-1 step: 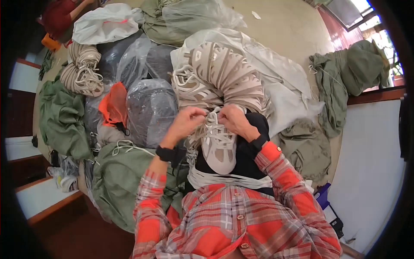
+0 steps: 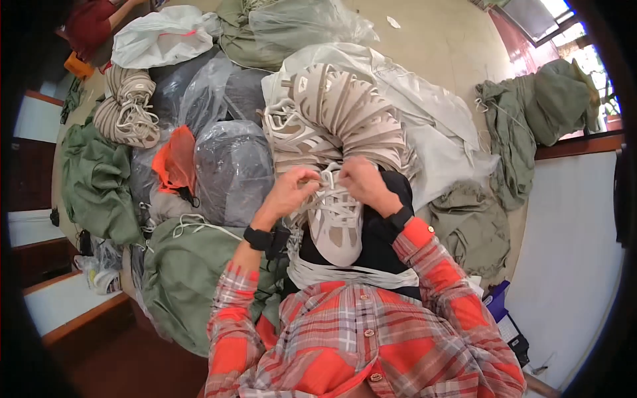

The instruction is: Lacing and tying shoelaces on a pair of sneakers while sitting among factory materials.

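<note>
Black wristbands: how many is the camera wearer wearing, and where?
2: one black wristband is on the wrist behind the left hand, the second black wristband on the wrist behind the right hand. More could be hidden under the plaid sleeves.

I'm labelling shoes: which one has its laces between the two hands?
The beige sneaker over the black trousers, toe toward the plaid shirt; the curved stack of sneakers lies beyond it.
</note>
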Demonstrator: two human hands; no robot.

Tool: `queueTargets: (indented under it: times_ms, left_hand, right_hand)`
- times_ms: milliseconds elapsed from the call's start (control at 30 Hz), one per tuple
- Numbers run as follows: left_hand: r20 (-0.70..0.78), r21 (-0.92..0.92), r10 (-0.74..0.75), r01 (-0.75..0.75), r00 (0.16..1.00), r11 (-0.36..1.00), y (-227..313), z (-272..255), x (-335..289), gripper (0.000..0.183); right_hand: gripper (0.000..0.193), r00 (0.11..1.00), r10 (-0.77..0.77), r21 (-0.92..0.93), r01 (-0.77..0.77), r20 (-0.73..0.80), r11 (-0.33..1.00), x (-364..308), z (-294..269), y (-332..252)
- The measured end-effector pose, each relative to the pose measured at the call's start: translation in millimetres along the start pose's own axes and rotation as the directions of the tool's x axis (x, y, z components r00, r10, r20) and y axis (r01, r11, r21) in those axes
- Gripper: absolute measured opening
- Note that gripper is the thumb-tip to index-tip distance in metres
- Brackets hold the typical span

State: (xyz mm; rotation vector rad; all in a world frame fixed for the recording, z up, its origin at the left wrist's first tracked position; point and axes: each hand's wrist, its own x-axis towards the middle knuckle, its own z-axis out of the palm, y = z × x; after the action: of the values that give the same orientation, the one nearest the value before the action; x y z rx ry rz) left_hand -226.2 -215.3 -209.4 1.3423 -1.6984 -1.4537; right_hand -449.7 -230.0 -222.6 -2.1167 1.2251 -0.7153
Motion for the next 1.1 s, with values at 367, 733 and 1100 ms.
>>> queueTargets:
  times_ms: [367, 733, 1100]
  left_hand:
    - [0.073, 0.340, -0.086, 0.056, 0.994, 0.939, 21, 52, -19, 0.013]
    - [0.346, 0.641, 0.021, -0.253, 0.938, 0.724, 49, 20, 29, 0.014]
    - [0.221, -0.051, -0.007, 0.019, 0.975, 0.999, 7, 17, 1, 0.014]
  right_hand:
    - [0.014, 0.903, 0.429, 0.348, -0.397, -0.016, 0.849, -47, -62, 9]
    - [0.009, 0.948, 0.285, 0.977, -0.090, 0.144, -0.196, -32, -38, 63]
    - [0.010, 0.646, 0.742, 0.937, 0.342, -0.179, -0.071, -121, -103, 139]
